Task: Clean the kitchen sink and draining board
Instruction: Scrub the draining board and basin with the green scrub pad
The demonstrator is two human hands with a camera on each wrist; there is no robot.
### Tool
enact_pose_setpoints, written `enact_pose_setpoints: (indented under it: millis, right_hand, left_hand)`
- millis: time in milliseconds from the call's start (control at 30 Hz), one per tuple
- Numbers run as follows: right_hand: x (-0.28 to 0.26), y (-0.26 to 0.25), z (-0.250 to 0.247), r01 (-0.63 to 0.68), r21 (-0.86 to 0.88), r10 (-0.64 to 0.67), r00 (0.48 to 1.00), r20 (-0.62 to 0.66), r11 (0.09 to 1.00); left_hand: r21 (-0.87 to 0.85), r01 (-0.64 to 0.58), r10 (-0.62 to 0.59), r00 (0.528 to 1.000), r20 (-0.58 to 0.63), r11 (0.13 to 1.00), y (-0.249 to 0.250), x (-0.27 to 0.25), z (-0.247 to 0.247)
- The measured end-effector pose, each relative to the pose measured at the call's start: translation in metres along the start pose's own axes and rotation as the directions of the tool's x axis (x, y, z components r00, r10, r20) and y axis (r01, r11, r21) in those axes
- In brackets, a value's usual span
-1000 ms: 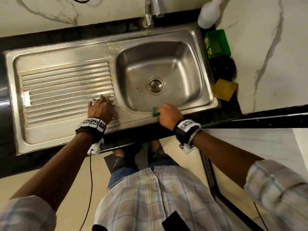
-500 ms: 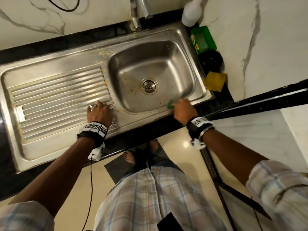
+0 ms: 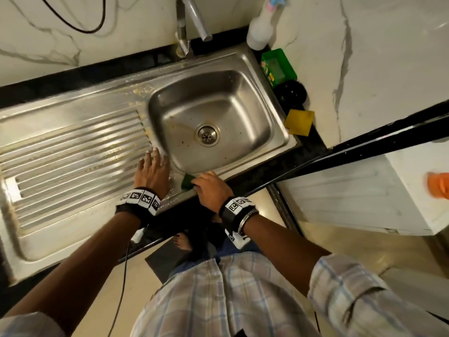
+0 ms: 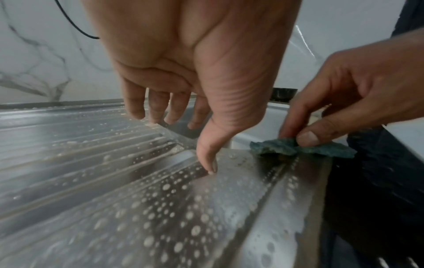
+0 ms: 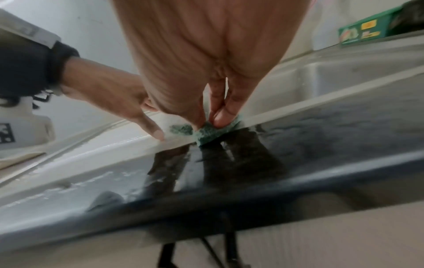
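The sink [image 3: 279, 142] is set in a black counter [image 3: 313, 152], bowl at the right, board [image 3: 73, 152] w/ ribs at the left. The pad [image 3: 188, 182], green, sits on the sink's front rim, just left of the bowl's near corner, right by the counter edge.

Right hand [image 3: 212, 190] pinches the pad btw thumb and fingertips and presses it on the rim; the right wrist view shows the fingertips [image 5: 226, 116] clamped on it. Left hand [image 3: 151, 171] lies flat, fingers straight and spread, holding nothing; the thumb tip touches the steel near the ribs' right end, per the left wrist view. The two hands are near each other but apart.

Progress, as I judge it: early to mid. Front rim and near part of the board carry suds and beads of water, so that strip has prob. been scrubbed. Left to do: brown stains on the bowl floor around the drain [image 3: 207, 135], crusty yellow marks on the back rim below the tap [image 3: 192, 25], dirty streaks along the ribs. No rinse seen; tap isn't running. Board's far-left end looks dull, can't tell if wiped.

Around: white bottle [image 3: 258, 32] and green box [image 3: 278, 66] at the sink's right back corner, a black round thing [image 3: 292, 93] next, then a yellow cloth [image 3: 300, 121] on the counter.
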State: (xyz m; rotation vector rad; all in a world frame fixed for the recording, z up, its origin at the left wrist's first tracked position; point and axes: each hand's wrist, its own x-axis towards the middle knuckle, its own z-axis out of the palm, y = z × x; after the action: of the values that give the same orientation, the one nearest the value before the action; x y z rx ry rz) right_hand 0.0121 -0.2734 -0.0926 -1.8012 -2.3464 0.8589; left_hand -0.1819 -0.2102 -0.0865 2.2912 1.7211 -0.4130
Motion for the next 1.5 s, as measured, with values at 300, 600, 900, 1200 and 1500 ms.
enact_pose_setpoints:
  millis: [300,600,900,1200,1500]
  right_hand:
    - [-0.008,0.186,-0.088,-0.509,-0.200,0.463,0.854,-0.237,0.837]
    - [0.042,0.214,-0.114,-0.643,-0.190,0.588,0.760,-0.277,0.742]
    - [0.144,0.216,-0.143,-0.600,-0.199,0.501,0.775,-0.385,0.775]
    - [0.290,0.208,-0.183,-0.510,0.117,0.498,0.722,-0.480,0.852]
    - [0.345,0.095,-0.116,-0.210,0.379,0.389,0.776,-0.496,0.901]
  left_hand:
    - [-0.104,-0.030,0.041,0.994,0.102,0.994,-0.035,0.042,-0.015]
    - [-0.029,-0.014,0.022,0.956,0.294,0.999,-0.035,0.083,-0.032]
    - [-0.146,0.075,-0.034,0.964,0.263,0.986,-0.076,0.128,-0.068]
    - [-0.219,0.142,-0.058,0.935,0.350,0.965,-0.096,0.142,-0.063]
    - [-0.220,0.144,-0.062,0.937,0.343,0.965,-0.097,0.147,-0.061]
